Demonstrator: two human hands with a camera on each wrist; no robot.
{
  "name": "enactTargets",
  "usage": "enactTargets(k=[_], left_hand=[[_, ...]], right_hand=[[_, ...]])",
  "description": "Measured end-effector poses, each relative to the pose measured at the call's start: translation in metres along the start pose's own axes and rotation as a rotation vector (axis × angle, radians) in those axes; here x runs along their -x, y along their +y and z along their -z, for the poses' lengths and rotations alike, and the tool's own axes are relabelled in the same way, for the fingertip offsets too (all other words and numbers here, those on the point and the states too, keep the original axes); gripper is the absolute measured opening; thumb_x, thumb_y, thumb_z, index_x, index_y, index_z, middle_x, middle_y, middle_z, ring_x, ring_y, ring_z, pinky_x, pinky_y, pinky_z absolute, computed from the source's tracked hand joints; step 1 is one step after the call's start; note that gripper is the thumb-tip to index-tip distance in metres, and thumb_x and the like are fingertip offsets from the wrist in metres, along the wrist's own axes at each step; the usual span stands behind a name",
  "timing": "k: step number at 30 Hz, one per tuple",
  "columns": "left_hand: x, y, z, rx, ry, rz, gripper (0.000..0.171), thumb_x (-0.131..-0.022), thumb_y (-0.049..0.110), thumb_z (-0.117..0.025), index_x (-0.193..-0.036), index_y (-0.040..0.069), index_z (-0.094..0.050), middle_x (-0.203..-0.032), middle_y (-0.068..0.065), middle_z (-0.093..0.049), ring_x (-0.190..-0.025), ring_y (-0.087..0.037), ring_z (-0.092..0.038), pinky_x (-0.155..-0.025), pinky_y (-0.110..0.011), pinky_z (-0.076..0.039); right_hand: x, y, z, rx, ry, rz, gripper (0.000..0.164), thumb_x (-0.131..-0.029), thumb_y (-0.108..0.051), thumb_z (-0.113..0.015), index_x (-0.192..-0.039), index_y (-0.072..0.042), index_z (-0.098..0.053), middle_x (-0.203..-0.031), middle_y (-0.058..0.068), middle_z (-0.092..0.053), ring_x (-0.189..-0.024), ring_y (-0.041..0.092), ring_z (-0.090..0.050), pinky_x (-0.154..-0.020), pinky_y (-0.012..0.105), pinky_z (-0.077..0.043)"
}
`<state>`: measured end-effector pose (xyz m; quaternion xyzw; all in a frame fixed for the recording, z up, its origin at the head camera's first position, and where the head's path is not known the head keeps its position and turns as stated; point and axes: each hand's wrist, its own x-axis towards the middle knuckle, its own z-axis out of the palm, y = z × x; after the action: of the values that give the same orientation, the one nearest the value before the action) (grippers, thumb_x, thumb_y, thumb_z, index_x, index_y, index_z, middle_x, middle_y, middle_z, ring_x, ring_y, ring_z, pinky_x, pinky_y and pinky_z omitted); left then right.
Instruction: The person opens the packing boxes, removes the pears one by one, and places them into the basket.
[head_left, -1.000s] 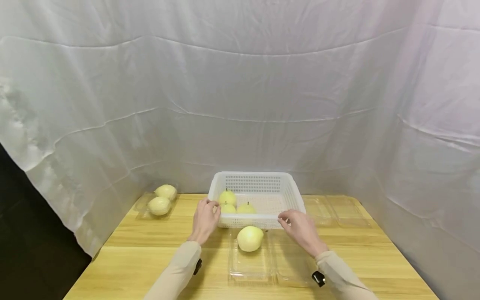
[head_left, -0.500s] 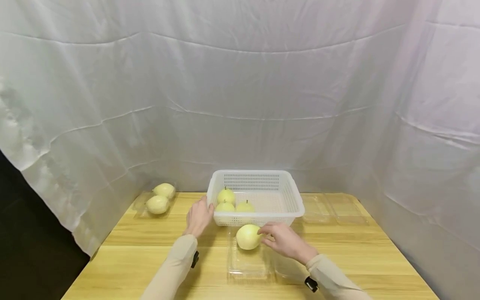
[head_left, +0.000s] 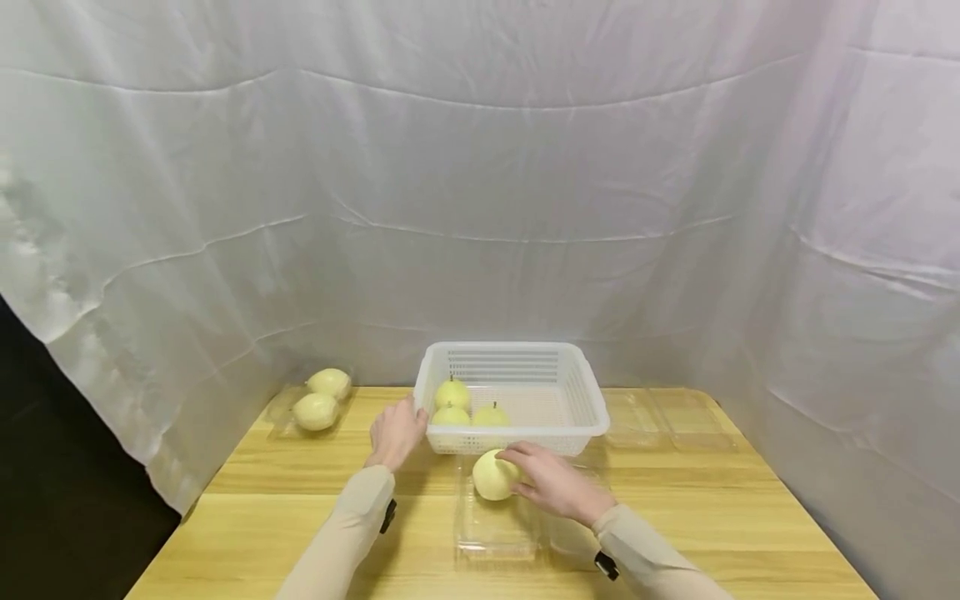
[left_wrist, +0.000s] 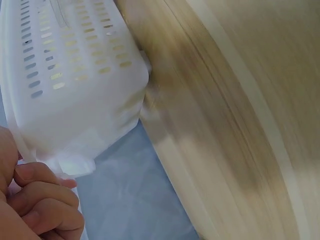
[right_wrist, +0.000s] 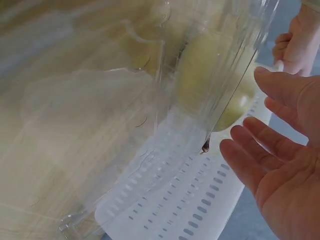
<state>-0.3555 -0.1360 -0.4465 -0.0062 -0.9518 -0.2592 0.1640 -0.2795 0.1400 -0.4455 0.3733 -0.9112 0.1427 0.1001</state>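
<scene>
My left hand (head_left: 396,432) grips the left front corner of the white plastic basket (head_left: 525,432); its curled fingers (left_wrist: 42,192) show at the rim in the left wrist view. Several pale yellow-green pears (head_left: 453,395) sit in the basket's left part. In front of it, a single pear (head_left: 491,477) lies in a clear plastic clamshell box (head_left: 495,533). My right hand (head_left: 555,482) reaches over that pear from the right, fingertips at its side. In the right wrist view the thumb and fingers are spread around the pear (right_wrist: 240,105), with its stem showing.
Two pears (head_left: 315,412) rest in another clear box at the table's back left. More clear boxes (head_left: 675,421) lie right of the basket. A grey-white curtain (head_left: 510,192) hangs behind the wooden table (head_left: 262,533).
My left hand moved slightly left and down along the basket's corner. My right hand left the basket's front rim and came down and left to the pear in the box.
</scene>
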Motion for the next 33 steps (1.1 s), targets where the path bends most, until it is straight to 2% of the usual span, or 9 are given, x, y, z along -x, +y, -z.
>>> enactTargets(k=[2,9,13,20,24,28,33], left_hand=[[0.000,0.002,0.000,-0.013,-0.017,0.004,0.019,-0.094,0.024,-0.053,-0.092,0.006,-0.062,-0.071,-0.007,-0.059,-0.057,-0.022,-0.053,-0.047,-0.033,-0.041],[0.002,0.005,0.001,-0.046,-0.033,0.002,0.024,-0.096,0.025,-0.052,-0.100,0.004,-0.063,-0.077,-0.013,-0.064,-0.061,-0.026,-0.057,-0.049,-0.038,-0.045],[0.001,0.007,0.002,-0.039,-0.040,0.004,0.025,-0.097,0.025,-0.051,-0.102,0.003,-0.063,-0.078,-0.014,-0.065,-0.061,-0.026,-0.057,-0.049,-0.037,-0.045],[-0.001,0.011,0.000,-0.020,-0.036,0.006,0.028,-0.097,0.023,-0.051,-0.106,0.000,-0.063,-0.075,-0.012,-0.061,-0.058,-0.023,-0.054,-0.046,-0.033,-0.042],[-0.002,0.011,-0.001,-0.017,-0.036,0.012,0.027,-0.097,0.024,-0.051,-0.105,0.001,-0.062,-0.074,-0.011,-0.061,-0.059,-0.023,-0.054,-0.047,-0.034,-0.043],[-0.001,0.008,-0.001,-0.022,-0.042,0.020,0.027,-0.097,0.024,-0.051,-0.104,0.001,-0.062,-0.072,-0.009,-0.059,-0.058,-0.022,-0.053,-0.047,-0.033,-0.042],[0.001,0.004,0.000,-0.023,-0.018,0.018,0.023,-0.096,0.024,-0.052,-0.097,0.003,-0.062,-0.072,-0.010,-0.060,-0.058,-0.023,-0.054,-0.047,-0.034,-0.042]], right_hand=[[-0.002,0.001,-0.002,0.012,-0.010,-0.001,0.050,-0.084,-0.014,-0.074,-0.131,-0.007,-0.059,-0.131,0.012,-0.061,-0.118,0.027,-0.060,-0.100,0.043,-0.050],[-0.008,0.004,-0.007,0.015,-0.062,0.003,0.060,-0.081,-0.014,-0.077,-0.135,-0.005,-0.055,-0.130,0.013,-0.059,-0.116,0.027,-0.059,-0.099,0.042,-0.051],[-0.010,0.003,-0.008,0.007,-0.098,-0.013,0.066,-0.078,-0.019,-0.079,-0.138,-0.008,-0.052,-0.131,0.013,-0.057,-0.114,0.027,-0.059,-0.094,0.043,-0.053],[-0.014,0.005,-0.011,-0.024,-0.136,-0.014,0.073,-0.074,-0.023,-0.082,-0.139,-0.013,-0.050,-0.138,0.008,-0.055,-0.122,0.027,-0.057,-0.100,0.045,-0.049],[-0.017,0.004,-0.013,-0.030,-0.155,-0.006,0.076,-0.072,-0.024,-0.085,-0.140,-0.016,-0.049,-0.140,0.006,-0.055,-0.121,0.026,-0.058,-0.100,0.046,-0.050],[-0.022,0.004,-0.015,-0.029,-0.167,0.007,0.076,-0.069,-0.025,-0.086,-0.136,-0.018,-0.052,-0.135,0.005,-0.059,-0.116,0.024,-0.061,-0.098,0.042,-0.051],[-0.029,0.003,-0.016,-0.053,-0.184,0.005,0.073,-0.066,-0.025,-0.087,-0.132,-0.019,-0.056,-0.128,0.003,-0.064,-0.109,0.021,-0.063,-0.094,0.037,-0.053]])
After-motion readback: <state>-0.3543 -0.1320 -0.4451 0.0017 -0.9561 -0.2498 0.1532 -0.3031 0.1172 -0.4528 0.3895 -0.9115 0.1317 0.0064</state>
